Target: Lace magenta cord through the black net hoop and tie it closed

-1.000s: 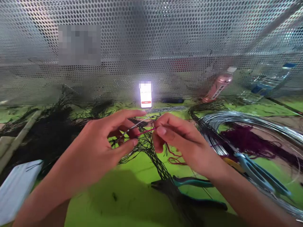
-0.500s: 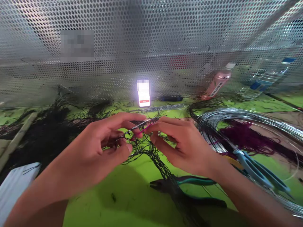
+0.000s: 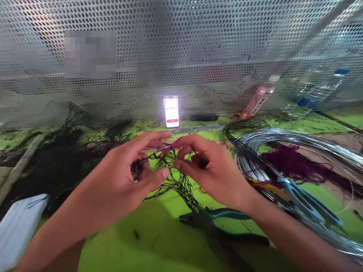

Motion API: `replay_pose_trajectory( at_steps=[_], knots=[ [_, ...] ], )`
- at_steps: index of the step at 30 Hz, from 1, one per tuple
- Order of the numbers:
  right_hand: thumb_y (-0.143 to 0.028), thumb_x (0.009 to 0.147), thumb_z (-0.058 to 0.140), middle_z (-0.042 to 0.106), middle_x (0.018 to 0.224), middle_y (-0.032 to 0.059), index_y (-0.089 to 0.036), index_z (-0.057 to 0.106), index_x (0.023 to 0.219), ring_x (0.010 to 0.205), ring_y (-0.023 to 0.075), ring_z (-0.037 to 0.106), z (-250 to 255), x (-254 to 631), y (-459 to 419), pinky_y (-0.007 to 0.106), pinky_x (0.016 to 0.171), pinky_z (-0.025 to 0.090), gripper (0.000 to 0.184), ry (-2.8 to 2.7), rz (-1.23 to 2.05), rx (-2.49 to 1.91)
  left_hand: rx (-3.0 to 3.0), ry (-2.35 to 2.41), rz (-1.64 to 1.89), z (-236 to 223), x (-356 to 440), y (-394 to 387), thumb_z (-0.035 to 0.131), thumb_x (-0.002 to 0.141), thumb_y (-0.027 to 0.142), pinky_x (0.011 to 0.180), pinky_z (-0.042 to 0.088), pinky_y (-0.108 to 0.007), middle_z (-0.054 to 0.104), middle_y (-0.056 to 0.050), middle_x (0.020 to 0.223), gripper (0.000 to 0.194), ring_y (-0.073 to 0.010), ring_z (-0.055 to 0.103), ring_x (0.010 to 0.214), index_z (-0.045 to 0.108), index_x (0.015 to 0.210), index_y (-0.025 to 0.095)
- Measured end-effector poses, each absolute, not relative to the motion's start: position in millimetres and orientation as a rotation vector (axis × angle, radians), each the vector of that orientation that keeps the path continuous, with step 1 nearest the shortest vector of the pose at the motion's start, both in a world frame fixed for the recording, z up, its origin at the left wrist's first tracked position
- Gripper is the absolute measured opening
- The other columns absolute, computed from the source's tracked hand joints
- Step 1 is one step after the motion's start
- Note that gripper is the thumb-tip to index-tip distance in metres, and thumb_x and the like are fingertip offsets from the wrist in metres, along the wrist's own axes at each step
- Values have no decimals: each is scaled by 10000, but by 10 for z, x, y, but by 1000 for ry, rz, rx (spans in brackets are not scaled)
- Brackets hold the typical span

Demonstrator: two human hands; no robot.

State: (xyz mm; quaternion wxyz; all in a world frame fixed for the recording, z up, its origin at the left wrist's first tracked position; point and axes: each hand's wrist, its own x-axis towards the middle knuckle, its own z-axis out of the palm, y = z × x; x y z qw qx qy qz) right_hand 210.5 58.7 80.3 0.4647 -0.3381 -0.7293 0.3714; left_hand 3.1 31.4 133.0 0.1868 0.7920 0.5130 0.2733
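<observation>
Over a green table, my left hand (image 3: 124,177) pinches a thin metal wire (image 3: 151,155) together with black netting (image 3: 181,185) between thumb and fingers. My right hand (image 3: 210,170) is close against it, fingertips pinched on a magenta thread (image 3: 174,144) at the wire's tip. The netting hangs from between both hands and trails toward me across the table. Both hands are closed.
Teal-handled pliers (image 3: 224,215) lie under the netting. A coil of silver wire (image 3: 283,151), purple thread (image 3: 292,162) and light-blue scissors (image 3: 309,204) sit right. A lit phone (image 3: 171,111) and bottles (image 3: 259,100) lean on the perforated metal wall (image 3: 181,56). Black netting is piled at left (image 3: 62,158).
My right hand has moved left and up to meet my left hand, bringing the magenta thread to the wire's tip. The fingers of both hands have closed tighter together.
</observation>
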Motion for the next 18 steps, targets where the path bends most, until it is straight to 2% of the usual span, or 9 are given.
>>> replay_pose_trajectory(
  at_steps=[3,4,9,13,18],
  knots=[
    [-205,898,711,653,843,-61,-195,655,1023,516,28,414,848,2127,578,216,481,363,138,-1709,1058,-786,2177,1532,717,1315,13,316,706,876,459,642,617,-277,735,-25,1173,600,-237,736,900,548,1445,348],
    [-205,899,711,656,848,-55,-190,657,1007,519,28,411,858,2134,577,214,471,356,122,-1692,1082,-769,2143,1526,710,1320,14,320,719,864,461,660,618,-284,738,-25,1156,613,-236,734,899,551,1442,342],
    [-142,903,684,652,824,-39,-165,675,931,563,35,422,864,2152,611,202,450,311,38,-1679,1027,-698,1886,1399,697,1398,49,347,762,814,406,568,580,-205,760,-2,896,574,-189,722,748,624,1357,280],
    [-130,916,654,627,777,-42,-156,685,925,529,33,379,880,2173,630,210,429,273,41,-1685,979,-721,1851,1339,683,1434,49,365,757,816,361,648,603,-218,777,-1,933,534,-198,745,805,636,1331,296],
    [-134,919,638,624,759,-32,-162,694,978,533,51,397,894,2186,609,219,443,287,86,-1710,926,-769,2023,1218,657,1373,21,357,677,867,242,573,566,-196,719,15,841,499,-164,704,726,600,1355,312]
  ],
)
